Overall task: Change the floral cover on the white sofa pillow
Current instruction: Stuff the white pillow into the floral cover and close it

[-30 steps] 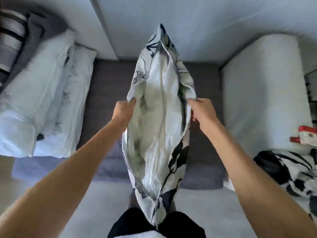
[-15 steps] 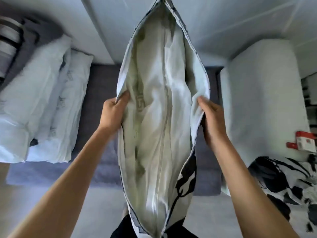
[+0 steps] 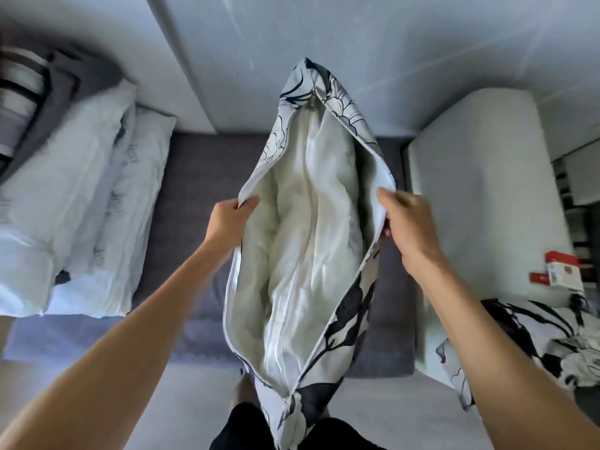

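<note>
A floral cover, white with dark blue-black flowers, hangs upright in front of me with its long opening spread wide. Inside it sits the white pillow, its zipper seam running down the middle. My left hand grips the left edge of the opening. On the opposite edge, my right hand pinches the fabric at about the same height. The cover's lower end rests near my lap.
A dark grey sofa seat lies below the pillow. Pale pillows are stacked on the left. A white armrest stands right, with a red-and-white box and another floral cover by it.
The cover and pillow have dropped lower after being lifted high half a second ago. Both hands keep hold of the opening's edges, spread somewhat wider apart.
</note>
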